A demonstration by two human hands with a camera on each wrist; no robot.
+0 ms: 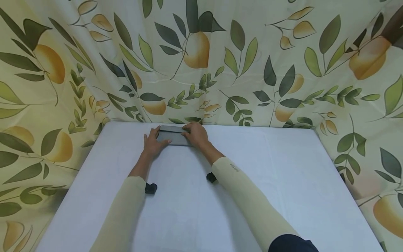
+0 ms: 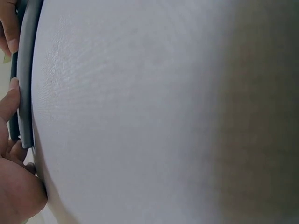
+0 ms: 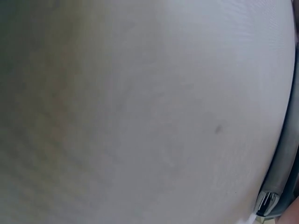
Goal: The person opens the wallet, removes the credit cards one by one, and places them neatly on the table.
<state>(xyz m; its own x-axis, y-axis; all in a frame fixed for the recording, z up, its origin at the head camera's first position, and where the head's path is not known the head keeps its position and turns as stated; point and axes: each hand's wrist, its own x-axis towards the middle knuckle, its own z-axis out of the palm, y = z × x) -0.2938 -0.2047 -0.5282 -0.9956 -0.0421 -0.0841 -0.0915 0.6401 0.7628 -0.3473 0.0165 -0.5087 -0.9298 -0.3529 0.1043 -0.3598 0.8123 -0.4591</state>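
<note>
A flat grey rectangular case (image 1: pixel 174 139) lies near the far edge of the white table, a dark line running along its back part. At its left end my left hand (image 1: pixel 153 144) grips it, thumb over the front and fingers at the side. My right hand (image 1: pixel 198 134) holds the far right corner with bent fingers. From the left wrist, the case (image 2: pixel 27 93) shows edge-on as a grey layer beside a darker one, with the thumb (image 2: pixel 10 100) on it. In the right wrist view, a case end (image 3: pixel 268 203) has a slotted opening.
The white-covered table (image 1: pixel 267 182) stretches forward and to both sides. Behind it and at the sides hangs a curtain (image 1: pixel 220 70) with leaves and fruit printed on it. Small black devices (image 1: pixel 151 188) sit under both wrists, near the tabletop.
</note>
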